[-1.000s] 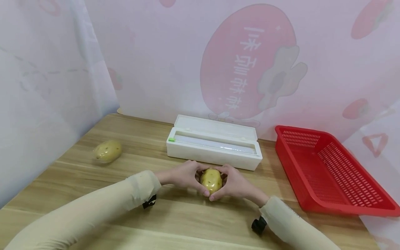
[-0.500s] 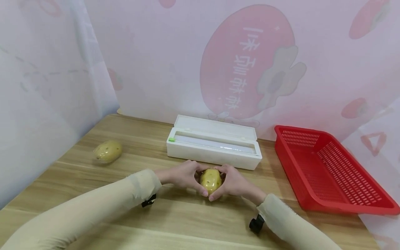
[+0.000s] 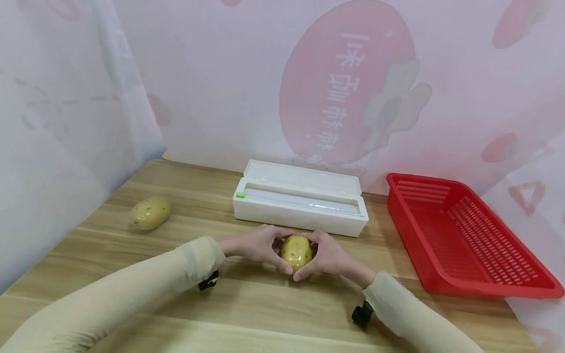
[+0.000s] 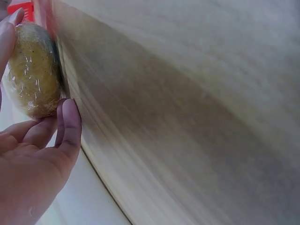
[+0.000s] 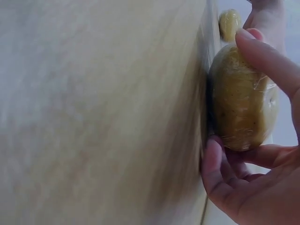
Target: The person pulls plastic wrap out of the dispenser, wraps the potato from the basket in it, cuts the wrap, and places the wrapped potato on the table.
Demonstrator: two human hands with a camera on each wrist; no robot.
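A yellow potato [image 3: 296, 252] rests on the table between both hands, below the white box in the head view. Clear film, shiny and creased, covers this potato [image 4: 35, 70] in the left wrist view. My left hand [image 3: 259, 245] curls its fingers and thumb around one side. From the other side my right hand [image 3: 330, 255] grips it likewise, thumb near the left thumb at the front. In the right wrist view the potato [image 5: 241, 101] sits between thumb and fingers, its underside close to the wood.
Behind the hands stands a white cling film box [image 3: 300, 218], lid raised, a roll inside and a green tab at its left. Another film-wrapped potato [image 3: 150, 214] lies at the left. A red plastic basket [image 3: 410, 240] stands at the right. Printed cloth hangs behind the wooden table [image 3: 247, 314].
The head view has tilted slightly, so everything appears a little higher. Both hands keep hold of the potato in the same place.
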